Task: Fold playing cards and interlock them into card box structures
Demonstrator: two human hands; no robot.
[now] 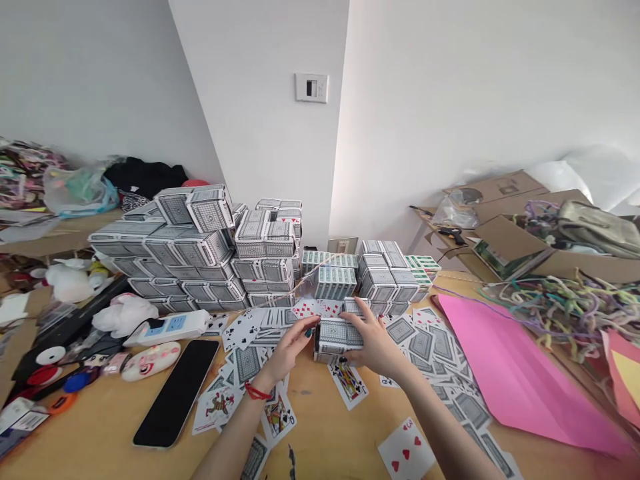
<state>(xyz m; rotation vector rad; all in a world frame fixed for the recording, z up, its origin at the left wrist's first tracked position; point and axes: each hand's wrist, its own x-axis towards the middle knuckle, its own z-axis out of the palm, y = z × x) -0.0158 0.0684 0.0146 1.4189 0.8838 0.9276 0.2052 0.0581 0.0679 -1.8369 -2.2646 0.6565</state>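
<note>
Both hands meet at a deck of playing cards [336, 336] with a grey patterned back, standing on the wooden table [115, 433]. My left hand [291, 352] grips its left end with curled fingers; a red cord circles that wrist. My right hand [376, 344] wraps over the deck's right side and top. Loose cards [347, 381] lie face up and face down all around the hands, among them a face card just below the deck.
Stacks of boxed decks [200, 253] rise behind the hands. A black phone [175, 393] lies at left, beside a white device [167, 327] and small toys. A pink paper sheet [510, 373] lies at right, with coloured cords [550, 300] and cardboard boxes [505, 233] beyond.
</note>
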